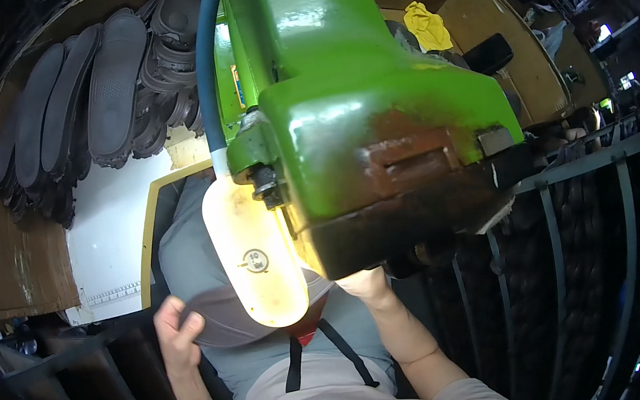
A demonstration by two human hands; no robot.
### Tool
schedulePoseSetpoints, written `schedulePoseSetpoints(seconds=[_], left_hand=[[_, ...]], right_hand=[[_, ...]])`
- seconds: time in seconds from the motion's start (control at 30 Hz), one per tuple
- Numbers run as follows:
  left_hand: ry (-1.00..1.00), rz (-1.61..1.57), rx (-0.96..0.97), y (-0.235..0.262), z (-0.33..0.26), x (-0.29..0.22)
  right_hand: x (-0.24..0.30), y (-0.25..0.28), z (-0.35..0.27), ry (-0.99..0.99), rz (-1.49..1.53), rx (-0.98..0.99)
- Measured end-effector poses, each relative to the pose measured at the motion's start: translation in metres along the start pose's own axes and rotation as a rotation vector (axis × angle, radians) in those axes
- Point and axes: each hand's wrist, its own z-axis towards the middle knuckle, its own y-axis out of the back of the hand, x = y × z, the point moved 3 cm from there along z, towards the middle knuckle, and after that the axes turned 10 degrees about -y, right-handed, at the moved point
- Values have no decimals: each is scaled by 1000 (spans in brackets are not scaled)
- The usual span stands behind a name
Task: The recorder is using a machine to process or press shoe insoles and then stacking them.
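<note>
My left hand [177,329] pinches the near edge of a grey sheet of material [187,252], thumb on top, and the edge curls up. The sheet lies flat under the head of a big green press [357,107]. My right hand [365,282] reaches under the dark underside of the press head, where its fingers are hidden. A pale yellow oval lamp cover [256,248] hangs from the press between my hands and covers the middle of the sheet.
Several black shoe soles [84,101] stand stacked at the upper left above a white board [104,234]. A blue hose [206,62] runs up the press. A yellow rag [426,24] lies at the back right. Dark metal racks [581,248] stand on my right.
</note>
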Motion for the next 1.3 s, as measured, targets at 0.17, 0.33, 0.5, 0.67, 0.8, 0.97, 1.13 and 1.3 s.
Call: schedulePoseSetpoints(seconds=[0.17,0.33,0.5,0.67,0.8,0.97,1.13,1.3], left_hand=[[221,-118,105,-36,-64,47],[326,-85,284,-109,-95,80],[212,367,511,-131,-89,97],[91,232,572,-127,-66,85],[-19,-87,177,-79,23,48],[-450,-124,-301,11,150,-21],[-264,-246,-362,10,221,-46],[-534,-357,-565,3,213,-64]], right_hand=[[-3,-3,15,-330,641,109],[9,-2,21,-171,448,53],[20,-9,18,-230,206,30],[41,35,26,-220,106,183],[59,143,33,-350,28,-447],[38,186,76,-100,351,-876],[-45,126,168,-288,302,-724],[-82,98,174,-401,338,-610]])
